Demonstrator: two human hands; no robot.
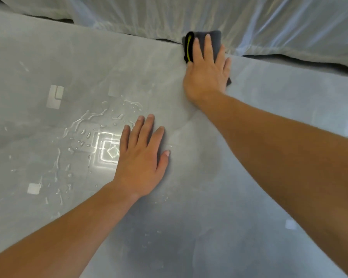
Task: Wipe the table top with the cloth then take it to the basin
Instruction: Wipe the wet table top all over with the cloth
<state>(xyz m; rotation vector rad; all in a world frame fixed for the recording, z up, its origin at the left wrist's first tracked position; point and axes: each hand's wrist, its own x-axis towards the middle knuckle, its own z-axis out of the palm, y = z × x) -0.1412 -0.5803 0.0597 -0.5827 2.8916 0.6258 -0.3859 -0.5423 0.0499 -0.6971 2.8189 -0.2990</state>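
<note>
We press our right hand (207, 75) flat on a dark folded cloth (215, 40) with a yellow stripe, fingers straight and spread, gripping nothing. The cloth lies at the far edge of the grey table (269, 101). Just behind it hangs a crinkled clear plastic sheet (269, 23), which runs along that whole edge and meets the cloth's far end. Our left hand (143, 155) rests nearer to us, palm down and fingers straight on the bare tabletop, well apart from the cloth. Beside its fingers, to the left, water (84, 125) lies in streaks and beads. Bright square reflections (107, 151) shine among the drops.
</note>
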